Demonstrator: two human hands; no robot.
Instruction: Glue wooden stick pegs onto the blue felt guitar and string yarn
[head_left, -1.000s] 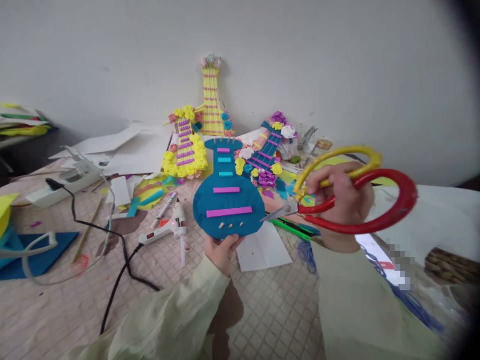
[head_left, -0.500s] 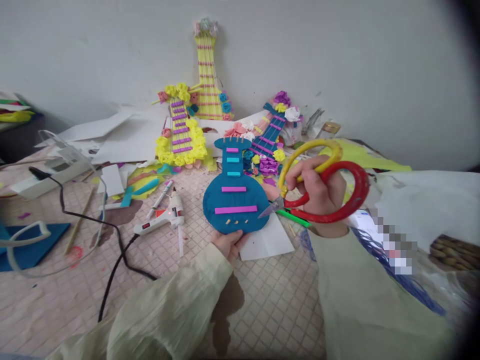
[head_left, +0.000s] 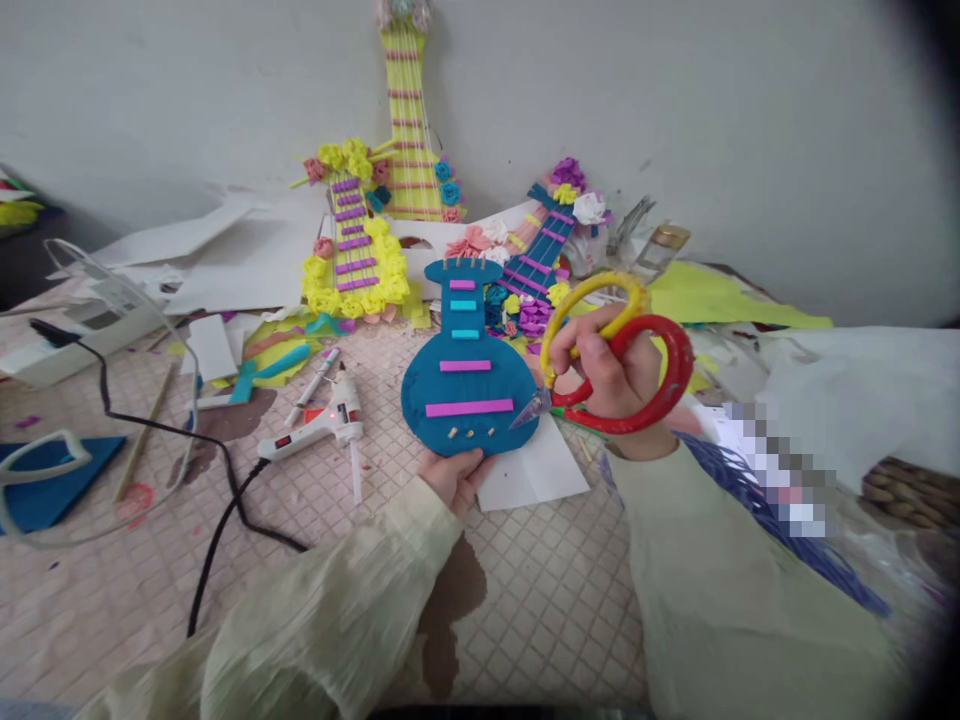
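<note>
My left hand [head_left: 454, 476] is closed on the bottom edge of a blue paper-covered toy guitar [head_left: 420, 385], which stands upright and faces me. Purple and light-blue strips cross its neck and body. Short wooden pegs stick out of its top edge, and a few more sit low on the body. My right hand [head_left: 600, 365] grips a pair of scissors [head_left: 664, 390] with one yellow and one red handle. The blades look closed and point left, in front of the guitar's lower right side; whether they touch it I cannot tell.
A white glue gun [head_left: 315, 430] with a black cord [head_left: 217, 440] lies left. Finished yellow [head_left: 352, 240] and blue [head_left: 541, 250] toy guitars lean at the back. Paper scraps [head_left: 281, 365], a folded white sheet [head_left: 536, 470], blue string [head_left: 780, 540] and a lidded jar [head_left: 664, 245] lie around.
The view has shifted slightly, so most things sit a little higher and further left. My right hand with the scissors has moved a bit left, closer to the guitar.
</note>
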